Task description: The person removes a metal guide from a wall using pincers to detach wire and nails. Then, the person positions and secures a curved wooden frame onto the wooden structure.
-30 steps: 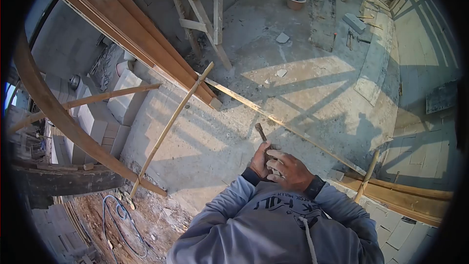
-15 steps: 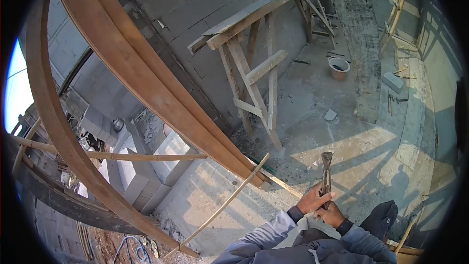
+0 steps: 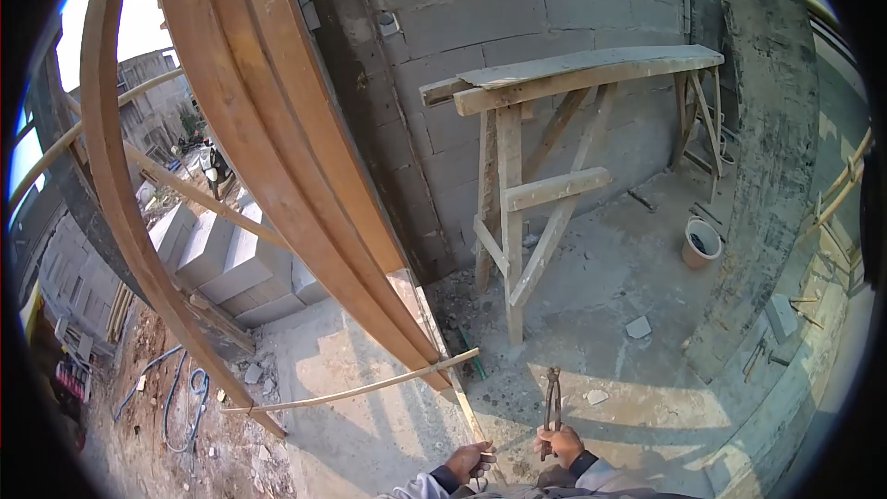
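Right of the reddish-brown wooden frame (image 3: 268,143), dark metal pincers (image 3: 548,407) point upward, the right hand (image 3: 561,444) wrapping its fingers around them. Nearer the frame, the left hand (image 3: 469,462) curls its fingers; I cannot tell if they pinch anything. Farther stands 1 weathered wooden trestle (image 3: 591,79).

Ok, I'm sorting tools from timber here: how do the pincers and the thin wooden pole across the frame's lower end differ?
Colour: the pincers are dark; the thin wooden pole is pale.
Hold: the right hand grips the pincers by their handles; no hand is on the pole.
Shape: the pincers have two arms meeting at a head; the pole is one long, slightly bent length.
Both are slender.
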Demonstrator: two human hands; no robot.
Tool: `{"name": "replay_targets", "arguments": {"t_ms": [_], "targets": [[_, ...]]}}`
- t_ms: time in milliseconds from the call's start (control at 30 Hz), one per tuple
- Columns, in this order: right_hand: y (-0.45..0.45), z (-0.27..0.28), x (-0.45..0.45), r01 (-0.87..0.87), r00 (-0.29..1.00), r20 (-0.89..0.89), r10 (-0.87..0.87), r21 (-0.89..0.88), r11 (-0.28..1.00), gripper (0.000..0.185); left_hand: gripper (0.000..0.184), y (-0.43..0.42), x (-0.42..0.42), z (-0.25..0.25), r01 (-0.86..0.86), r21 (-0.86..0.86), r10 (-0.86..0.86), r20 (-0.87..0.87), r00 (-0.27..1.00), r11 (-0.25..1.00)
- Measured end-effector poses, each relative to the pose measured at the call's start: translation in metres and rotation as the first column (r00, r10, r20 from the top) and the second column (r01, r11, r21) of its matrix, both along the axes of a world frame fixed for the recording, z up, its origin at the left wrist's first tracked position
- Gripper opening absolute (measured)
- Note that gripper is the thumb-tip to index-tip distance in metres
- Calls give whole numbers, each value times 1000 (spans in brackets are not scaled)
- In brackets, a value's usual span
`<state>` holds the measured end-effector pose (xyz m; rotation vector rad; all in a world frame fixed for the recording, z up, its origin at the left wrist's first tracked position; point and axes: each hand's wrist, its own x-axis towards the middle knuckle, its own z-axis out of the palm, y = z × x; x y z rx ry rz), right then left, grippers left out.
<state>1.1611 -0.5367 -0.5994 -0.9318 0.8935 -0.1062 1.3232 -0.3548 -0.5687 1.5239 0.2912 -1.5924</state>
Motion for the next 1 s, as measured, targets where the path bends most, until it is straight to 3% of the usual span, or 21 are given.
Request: {"name": "replay_targets", "arguments": {"t_ms": [67,133,167,200,267,333,367,433,467,500,533,567,667,733,800,867,933,1000], "targets": [[-59,2,10,-160,987,21,161,-34,987,17,31,-34,-30,-10,-125,39,127,-62,990,991],[-121,-3,15,-256,965,33,259,-73,964,15,26,-67,-69,9,-245,-25,236,-179,955,969],[-151,-4,13,-375,926,-68,371,-267,888,13,27,-82,-84,12,-174,-18,166,-221,961,985],[-176,6,10,-368,929,-28,370,-181,912,12,29,-92,-94,10,-96,-22,87,-267,960,995],[-222,13,-7,-328,942,3,335,-193,925,11,31,-108,-108,11,-65,-114,32,-276,961,991],[-257,15,-29,-411,912,-240,334,-509,757,12,31,-131,-110,16,-82,-171,26,-307,951,982],[-270,6,-41,-385,922,-245,298,-526,758,12,30,-142,-118,6,-131,-88,102,-274,956,988],[-285,-32,-71,-335,940,-257,226,-561,757,14,31,-167,-136,29,-163,-118,123,-287,950,980],[-291,-33,-81,-281,951,-244,193,-412,867,15,33,-182,-141,45,-183,-136,136,-296,946,974],[-295,-35,-91,-216,958,-242,156,-247,945,15,35,-193,-144,59,-93,-168,54,-220,974,981],[-295,-37,-109,-140,958,-261,118,-66,988,16,34,-194,-146,50,-5,-247,-32,-143,989,969],[-296,-42,-121,-75,960,-263,95,83,994,22,33,-197,-151,51,-26,-241,-8,-142,990,970],[-289,-55,-136,-78,932,-329,150,222,972,24,34,-202,-135,54,-88,-263,37,-191,981,961],[-286,-62,-129,-292,868,-378,322,137,947,24,36,-199,-123,53,-144,-360,63,-227,972,922],[-281,-44,-108,-486,794,-396,461,42,873,24,38,-203,-110,54,-183,-332,167,-78,983,925],[-280,-29,-79,-666,704,-368,607,-48,744,26,35,-215,-93,75,-216,-192,240,117,964,957],[-274,-6,-46,-696,700,-323,637,-108,710,32,29,-214,-76,56,-199,-295,285,287,915,935],[-271,29,-16,-687,718,-251,649,-106,719,40,33,-213,-52,52,-151,-286,244,322,915,946]]}}
